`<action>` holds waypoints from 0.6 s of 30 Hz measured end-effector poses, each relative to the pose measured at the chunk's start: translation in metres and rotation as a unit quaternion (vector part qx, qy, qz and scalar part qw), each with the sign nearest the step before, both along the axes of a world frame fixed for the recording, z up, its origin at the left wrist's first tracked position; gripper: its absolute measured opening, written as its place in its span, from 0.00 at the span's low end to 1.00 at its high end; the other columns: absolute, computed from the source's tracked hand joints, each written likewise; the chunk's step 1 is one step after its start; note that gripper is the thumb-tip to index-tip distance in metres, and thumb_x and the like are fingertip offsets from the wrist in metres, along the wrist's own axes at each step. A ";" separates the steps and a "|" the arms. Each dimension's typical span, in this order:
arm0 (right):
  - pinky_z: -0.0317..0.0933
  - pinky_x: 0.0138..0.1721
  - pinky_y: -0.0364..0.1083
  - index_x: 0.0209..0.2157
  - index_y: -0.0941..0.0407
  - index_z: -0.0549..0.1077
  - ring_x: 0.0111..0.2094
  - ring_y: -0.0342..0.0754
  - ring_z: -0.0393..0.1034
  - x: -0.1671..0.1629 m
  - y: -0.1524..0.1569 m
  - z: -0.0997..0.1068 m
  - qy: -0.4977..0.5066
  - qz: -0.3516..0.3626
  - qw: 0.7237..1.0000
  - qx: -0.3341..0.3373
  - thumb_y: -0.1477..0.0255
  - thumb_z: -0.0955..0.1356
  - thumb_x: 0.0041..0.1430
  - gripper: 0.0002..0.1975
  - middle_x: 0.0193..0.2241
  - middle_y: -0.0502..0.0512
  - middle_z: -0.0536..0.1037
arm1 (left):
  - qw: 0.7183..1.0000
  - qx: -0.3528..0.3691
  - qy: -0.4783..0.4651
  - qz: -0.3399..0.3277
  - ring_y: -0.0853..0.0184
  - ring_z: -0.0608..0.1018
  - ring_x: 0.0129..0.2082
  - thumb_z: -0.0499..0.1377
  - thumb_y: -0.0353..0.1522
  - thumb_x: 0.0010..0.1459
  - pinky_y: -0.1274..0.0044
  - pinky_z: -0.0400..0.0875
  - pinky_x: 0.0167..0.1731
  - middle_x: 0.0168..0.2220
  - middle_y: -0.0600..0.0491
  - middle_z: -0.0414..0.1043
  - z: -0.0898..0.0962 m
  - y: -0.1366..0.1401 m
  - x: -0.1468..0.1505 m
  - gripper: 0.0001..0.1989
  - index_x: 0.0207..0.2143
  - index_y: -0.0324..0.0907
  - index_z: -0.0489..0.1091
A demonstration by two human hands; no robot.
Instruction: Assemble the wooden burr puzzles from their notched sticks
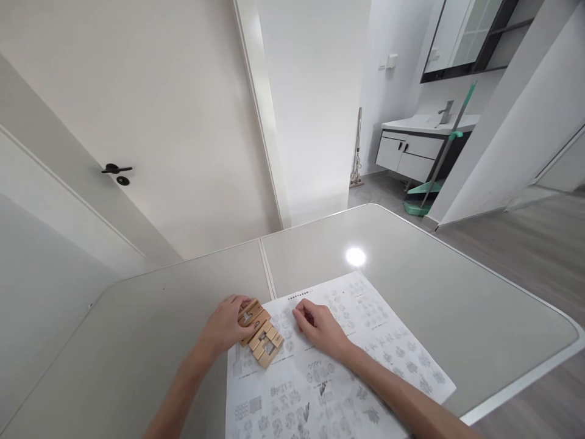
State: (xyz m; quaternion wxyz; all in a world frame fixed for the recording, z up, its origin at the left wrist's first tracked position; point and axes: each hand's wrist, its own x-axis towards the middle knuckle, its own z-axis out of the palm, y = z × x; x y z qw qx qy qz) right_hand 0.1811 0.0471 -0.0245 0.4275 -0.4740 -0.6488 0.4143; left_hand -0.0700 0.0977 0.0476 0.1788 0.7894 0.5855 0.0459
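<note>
- View from the wearer's head, looking down at a pale grey, white-edged desk [434,292] with a seam across it and a bright light reflection near its far side.
- A large sheet of white paper [256,379], printed with rows of small grey drawings and captions, lies at an angle on the near part of the desk.
- At the sheet's upper left edge are two small wooden block assemblies, touching each other: a darker brown assembly [261,319] and, nearer the wearer, a lighter tan assembly [260,353]. Both have openings in the middle.
- The left hand [223,326] has its grip closed around the left side of the darker assembly, fingers at the far edge and thumb at the near side; how firmly, I cannot tell.
- The right hand [321,327] rests over the paper, right of the blocks and apart from them. Its grip is curled closed; the inside is hidden, so I cannot tell whether it holds anything.
- Beyond the desk: a pale door [192,110] with a black handle [117,169], a mop [358,140], a white washbasin cabinet [418,152] and a green dustpan [417,208].
</note>
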 end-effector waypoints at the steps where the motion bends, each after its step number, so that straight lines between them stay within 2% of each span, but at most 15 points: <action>1: 0.55 0.28 0.43 0.30 0.53 0.64 0.23 0.44 0.62 0.000 0.000 0.000 0.000 0.000 1.000 0.000 0.64 0.61 0.71 0.14 0.22 0.46 0.73 | 1.000 -0.007 0.003 0.002 0.53 0.76 0.50 0.62 0.41 0.51 0.69 0.69 0.46 0.51 0.45 0.75 0.000 0.001 0.000 0.24 0.50 0.42 0.71; 8: 0.54 0.28 0.43 0.29 0.53 0.65 0.23 0.44 0.62 0.001 -0.001 0.002 -0.009 -0.002 1.000 0.002 0.65 0.61 0.70 0.14 0.21 0.46 0.72 | 0.997 -0.036 0.067 0.019 0.56 0.78 0.39 0.61 0.44 0.50 0.72 0.65 0.34 0.39 0.48 0.78 0.010 0.004 0.005 0.16 0.36 0.42 0.73; 13: 0.54 0.28 0.43 0.29 0.53 0.65 0.23 0.44 0.62 0.000 -0.001 0.003 -0.005 0.001 1.000 0.002 0.65 0.61 0.70 0.14 0.22 0.46 0.72 | 0.998 -0.029 0.052 0.010 0.59 0.77 0.37 0.61 0.41 0.49 0.74 0.64 0.33 0.39 0.49 0.77 0.010 0.007 0.005 0.15 0.37 0.42 0.72; 18: 0.54 0.28 0.43 0.29 0.53 0.64 0.22 0.44 0.61 0.000 0.000 0.000 -0.007 0.000 1.000 0.009 0.65 0.61 0.70 0.14 0.21 0.46 0.72 | 0.997 -0.026 0.072 0.007 0.61 0.76 0.33 0.60 0.40 0.46 0.75 0.62 0.29 0.35 0.50 0.75 0.010 0.009 0.006 0.12 0.31 0.42 0.69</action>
